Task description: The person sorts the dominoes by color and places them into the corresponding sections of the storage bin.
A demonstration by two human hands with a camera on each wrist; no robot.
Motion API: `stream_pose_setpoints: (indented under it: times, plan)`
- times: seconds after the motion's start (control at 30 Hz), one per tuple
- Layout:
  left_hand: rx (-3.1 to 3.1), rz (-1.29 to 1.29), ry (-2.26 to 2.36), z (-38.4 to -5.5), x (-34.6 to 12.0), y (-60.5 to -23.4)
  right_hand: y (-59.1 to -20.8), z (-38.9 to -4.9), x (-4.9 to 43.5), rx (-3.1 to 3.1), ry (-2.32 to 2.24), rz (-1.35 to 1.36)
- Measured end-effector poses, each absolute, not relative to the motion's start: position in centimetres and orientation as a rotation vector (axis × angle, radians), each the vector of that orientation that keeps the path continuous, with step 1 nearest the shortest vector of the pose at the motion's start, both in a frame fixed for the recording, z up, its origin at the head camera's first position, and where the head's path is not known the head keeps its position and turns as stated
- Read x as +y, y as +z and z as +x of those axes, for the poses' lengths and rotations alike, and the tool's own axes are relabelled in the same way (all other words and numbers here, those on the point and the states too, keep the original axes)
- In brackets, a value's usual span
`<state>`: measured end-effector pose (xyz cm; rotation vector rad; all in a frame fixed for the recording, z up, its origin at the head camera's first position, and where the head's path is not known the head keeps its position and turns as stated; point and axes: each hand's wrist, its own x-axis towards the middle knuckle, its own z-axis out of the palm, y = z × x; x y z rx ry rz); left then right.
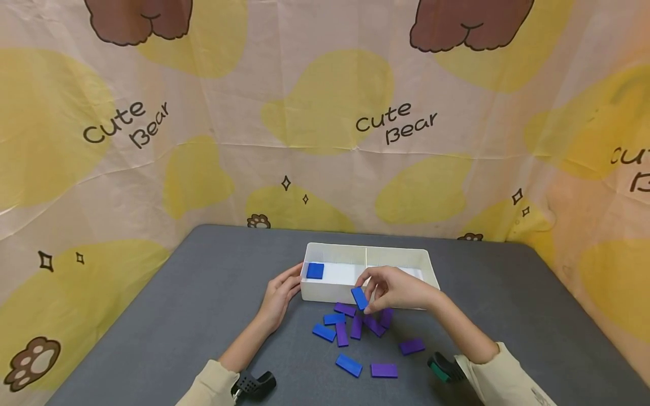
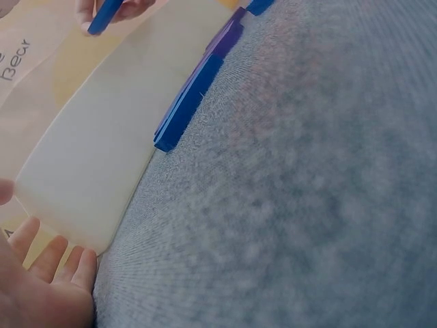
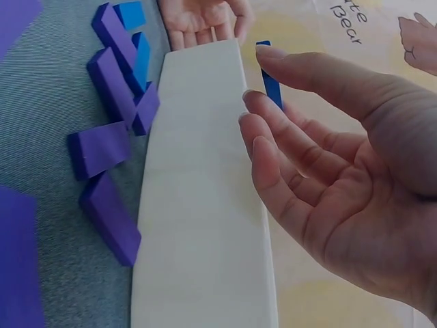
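Note:
In the head view a blue block (image 1: 359,298) is pinched between the thumb and fingers of my right hand (image 1: 396,288), in front of the white divided box (image 1: 335,291). My left hand (image 1: 278,296) touches the box's left end with its fingers; the left wrist view shows those fingers (image 2: 48,258) extended against the wall. One blue block (image 1: 315,271) lies inside the left compartment. Before the box lie several loose purple blocks (image 1: 384,370) and a few blue blocks (image 1: 348,365), some touching or overlapping. My right hand partly hides the right compartment.
The grey table (image 1: 244,254) carries the box near its far side. Behind it hangs a patterned cloth (image 1: 325,113) with bear prints. A divider (image 1: 366,265) splits the box in two. Dark wrist straps (image 1: 254,385) sit at both sleeves.

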<state>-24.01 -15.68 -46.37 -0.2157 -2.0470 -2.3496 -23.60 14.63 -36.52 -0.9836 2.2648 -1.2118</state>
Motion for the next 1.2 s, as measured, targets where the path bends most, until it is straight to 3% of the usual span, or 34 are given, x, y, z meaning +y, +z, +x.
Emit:
stream_pose_setpoints:
  times: [1.2]
  plan:
    - [-2.056,-0.215,-2.324,-23.9,-15.7,-46.4,-35.0,-27.5,11.0,2.385,-1.241,-0.764]
